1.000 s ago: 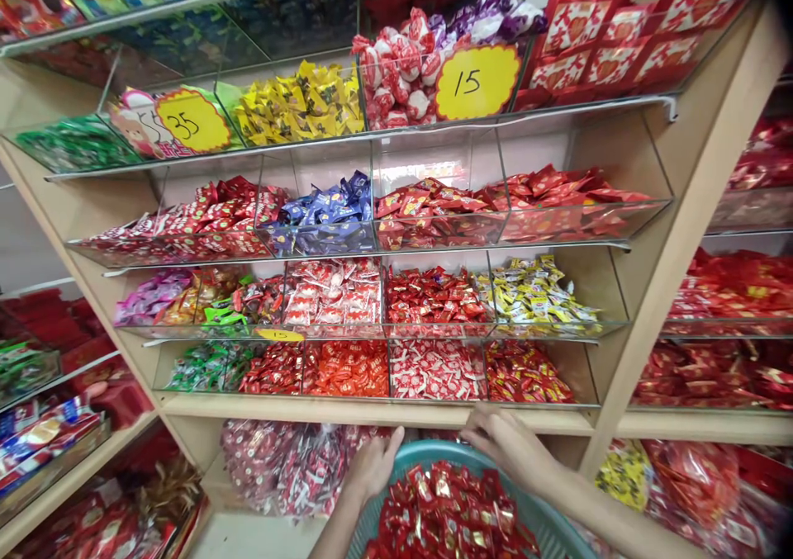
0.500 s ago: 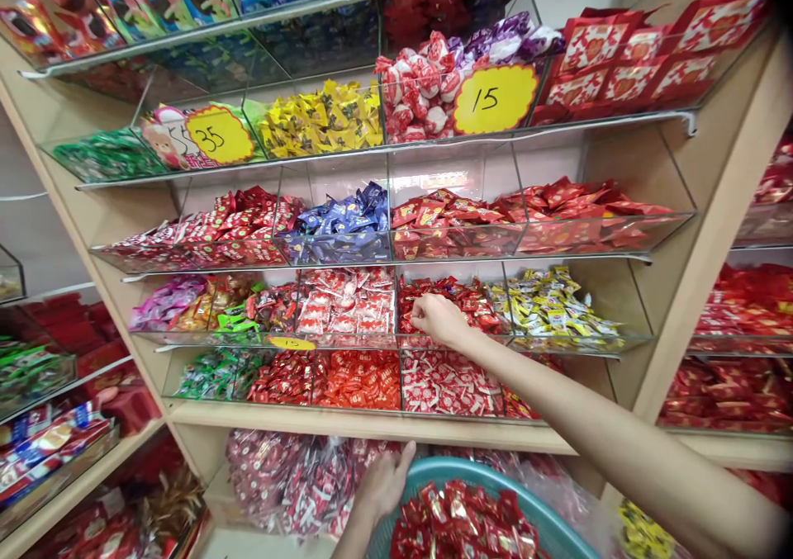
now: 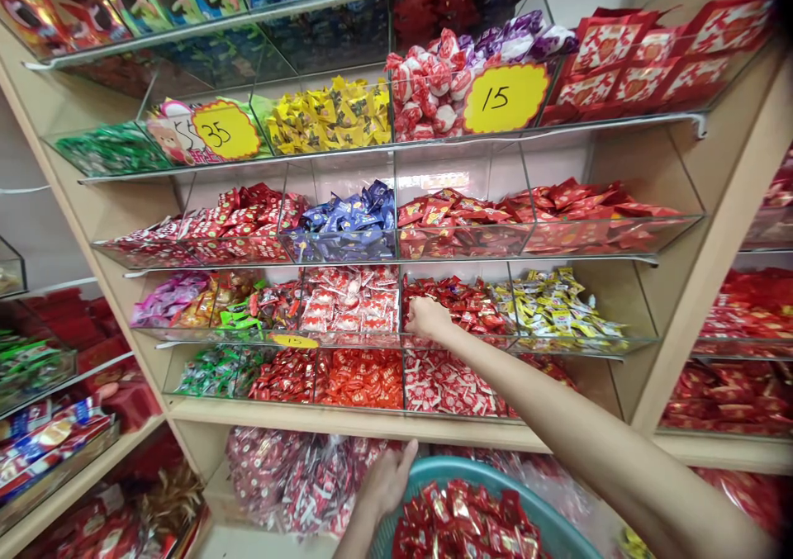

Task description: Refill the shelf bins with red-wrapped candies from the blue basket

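Observation:
My right hand (image 3: 429,319) is closed, its fingers curled, at the left end of a clear bin of dark red wrapped candies (image 3: 462,299). Whatever its fingers hold, if anything, is hidden. Lower down, my left hand (image 3: 389,475) grips the left side of a teal plastic basket (image 3: 489,470), thumb pointing up along the rim. Its other fingers are partly out of sight. Inside the basket lies a heap of shiny red wrapped candies (image 3: 467,518). Left of my right hand is a bin of white-and-red packets (image 3: 350,303); to the right, yellow-and-white candies (image 3: 557,307).
Clear dividers and front panels split the shelves into bins. A wooden ledge (image 3: 347,419) runs above the basket. Bagged candies (image 3: 291,480) stand beneath it. Yellow price tags (image 3: 505,99) hang above; a wooden upright (image 3: 712,262) stands right.
My right hand has shifted slightly left and down along the dark red candy bin, fingers still curled. My left hand and the basket stay nearly in place. The view has moved slightly.

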`<action>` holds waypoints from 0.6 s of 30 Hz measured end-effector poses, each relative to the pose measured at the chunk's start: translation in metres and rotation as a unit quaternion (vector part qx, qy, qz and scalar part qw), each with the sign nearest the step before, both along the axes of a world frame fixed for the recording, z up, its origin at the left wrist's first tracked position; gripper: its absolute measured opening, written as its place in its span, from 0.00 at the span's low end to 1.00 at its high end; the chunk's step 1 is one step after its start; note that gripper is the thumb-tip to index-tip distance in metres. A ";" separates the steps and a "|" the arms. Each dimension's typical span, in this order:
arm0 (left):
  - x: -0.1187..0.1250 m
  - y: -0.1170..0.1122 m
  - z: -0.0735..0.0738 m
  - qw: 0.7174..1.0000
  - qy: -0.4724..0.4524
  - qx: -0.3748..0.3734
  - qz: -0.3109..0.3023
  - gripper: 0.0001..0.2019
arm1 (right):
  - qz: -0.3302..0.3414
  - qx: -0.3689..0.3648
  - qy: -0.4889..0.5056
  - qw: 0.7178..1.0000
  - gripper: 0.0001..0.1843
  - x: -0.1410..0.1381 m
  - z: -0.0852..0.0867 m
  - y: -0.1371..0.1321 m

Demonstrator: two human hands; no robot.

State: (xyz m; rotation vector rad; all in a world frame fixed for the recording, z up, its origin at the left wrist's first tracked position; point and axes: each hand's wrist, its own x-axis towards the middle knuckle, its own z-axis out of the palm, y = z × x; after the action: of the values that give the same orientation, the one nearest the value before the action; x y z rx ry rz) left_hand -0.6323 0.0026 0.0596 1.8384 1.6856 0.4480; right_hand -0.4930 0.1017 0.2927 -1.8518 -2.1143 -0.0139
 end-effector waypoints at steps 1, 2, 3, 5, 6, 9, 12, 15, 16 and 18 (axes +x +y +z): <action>0.000 0.000 0.000 1.000 0.000 0.001 -0.001 0.41 | -0.001 0.002 0.001 1.000 0.10 0.002 -0.001 0.001; 0.000 0.000 0.000 1.000 -0.002 0.002 -0.002 0.41 | -0.001 0.005 0.003 1.000 0.10 0.003 -0.001 0.001; -0.001 0.000 0.000 1.000 -0.003 0.004 -0.003 0.41 | -0.001 0.008 0.004 1.000 0.10 0.006 -0.002 0.001; -0.001 0.000 0.000 1.000 -0.003 0.009 -0.006 0.40 | -0.003 0.015 0.005 1.000 0.09 0.010 -0.002 0.000; -0.001 0.000 0.000 1.000 -0.002 0.011 -0.007 0.40 | -0.005 0.018 0.004 1.000 0.09 0.012 -0.002 0.000; -0.001 0.000 -0.002 1.000 -0.005 0.013 -0.007 0.39 | -0.010 0.027 0.007 1.000 0.08 0.017 -0.002 -0.003; -0.001 0.001 -0.005 1.000 -0.008 0.018 -0.002 0.39 | -0.015 0.027 0.015 0.999 0.08 0.019 -0.002 -0.004; -0.002 0.002 -0.008 1.000 -0.008 0.023 0.001 0.38 | -0.021 0.020 0.023 0.999 0.08 0.020 -0.001 -0.004; -0.002 0.002 -0.008 1.000 -0.008 0.024 0.002 0.38 | -0.022 0.020 0.026 0.999 0.08 0.021 0.000 -0.004; -0.002 0.002 -0.008 1.000 -0.010 0.025 0.004 0.38 | -0.024 0.026 0.033 0.999 0.08 0.023 0.001 -0.004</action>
State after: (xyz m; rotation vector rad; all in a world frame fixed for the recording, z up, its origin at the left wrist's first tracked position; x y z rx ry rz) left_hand -0.6348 0.0049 0.0518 1.8585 1.6831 0.5142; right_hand -0.4698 0.0981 0.2938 -1.8465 -2.0057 -0.0178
